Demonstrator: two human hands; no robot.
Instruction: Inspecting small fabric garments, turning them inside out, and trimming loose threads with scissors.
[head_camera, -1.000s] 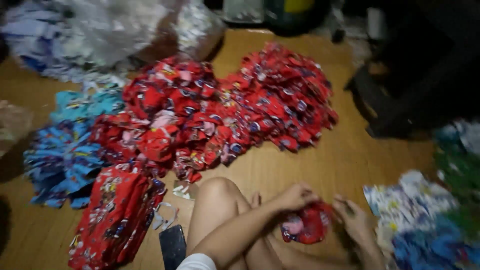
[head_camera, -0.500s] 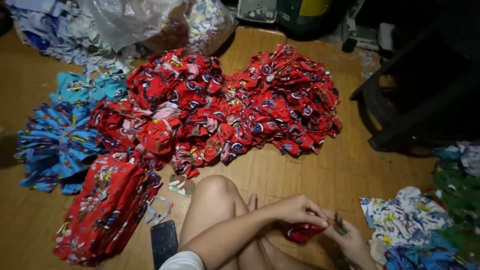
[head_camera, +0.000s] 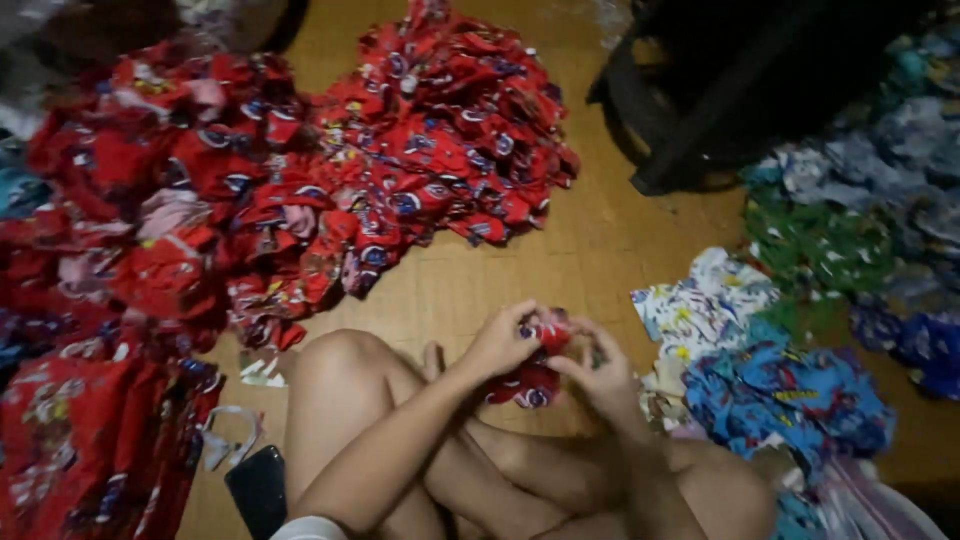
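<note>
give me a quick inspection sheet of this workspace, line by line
surface: wooden floor, bare between the cloth heaps; the person sits on it with legs folded.
job's things: small red printed cloth piece, bunched between both hands.
clutter: big heap of red printed cloth pieces ahead and to the left; flat red printed cloth stack at lower left; blue printed cloth pile and white printed cloth at right; green and dark blue cloth further right; dark phone-like slab by the knee.
grips: left hand and right hand both pinch the red piece.
cables: nothing seen.
surroundings: dark furniture base at upper right; dim lighting.
</note>
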